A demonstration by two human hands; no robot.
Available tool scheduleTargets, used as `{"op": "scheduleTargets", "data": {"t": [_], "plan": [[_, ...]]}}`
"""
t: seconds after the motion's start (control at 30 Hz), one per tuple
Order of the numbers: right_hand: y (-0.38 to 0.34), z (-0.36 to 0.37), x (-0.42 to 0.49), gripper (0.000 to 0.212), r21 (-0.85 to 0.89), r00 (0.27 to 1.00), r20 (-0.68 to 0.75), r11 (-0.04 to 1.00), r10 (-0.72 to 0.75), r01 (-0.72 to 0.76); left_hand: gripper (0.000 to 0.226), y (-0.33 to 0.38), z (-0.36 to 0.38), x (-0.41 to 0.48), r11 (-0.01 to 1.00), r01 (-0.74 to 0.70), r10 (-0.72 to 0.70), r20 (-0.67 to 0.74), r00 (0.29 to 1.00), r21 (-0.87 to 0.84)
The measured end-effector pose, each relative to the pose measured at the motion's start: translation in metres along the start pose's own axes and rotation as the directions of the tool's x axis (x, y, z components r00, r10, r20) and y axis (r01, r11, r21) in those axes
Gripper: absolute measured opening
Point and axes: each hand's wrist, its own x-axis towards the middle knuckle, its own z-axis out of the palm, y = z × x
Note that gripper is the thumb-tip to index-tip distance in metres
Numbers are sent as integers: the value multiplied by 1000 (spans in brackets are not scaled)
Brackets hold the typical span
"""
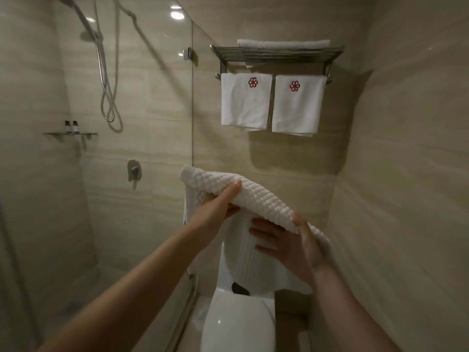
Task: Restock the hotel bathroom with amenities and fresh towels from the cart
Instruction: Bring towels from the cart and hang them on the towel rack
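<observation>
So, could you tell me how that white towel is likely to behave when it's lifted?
Probably floppy: the towel drapes over the left hand and right hand, with its ends hanging down. It is likely light, since only thumbs and fingers pinch it. Its bumpy weave should resist slipping.

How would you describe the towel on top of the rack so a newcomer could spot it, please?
On the wall above the toilet is a chrome towel rack. The folded towel lies flat on top; unlike the two hanging towels below, it is textured, with no red emblem.
</observation>
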Motion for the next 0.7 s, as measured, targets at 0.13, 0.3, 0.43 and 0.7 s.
{"op": "scheduleTargets", "data": {"t": [0.13,0.3,0.43,0.7], "plan": [[-15,-27,50,72,-110,998,44,994,34,-29,59,-8,7,55,999,-35,35,-4,999,-37],[-10,-63,105,74,-228,987,60,965,148,-131,58,-23,18,117,995,-82,82,-3,997,-55],[-10,-87,151,75,-257,993,16,960,114,-106,59,-33,27,166,992,-123,123,38,992,4],[-47,-125,264,102,-472,981,-150,881,-124,39,55,-22,15,285,973,-233,231,118,966,-2]]}}
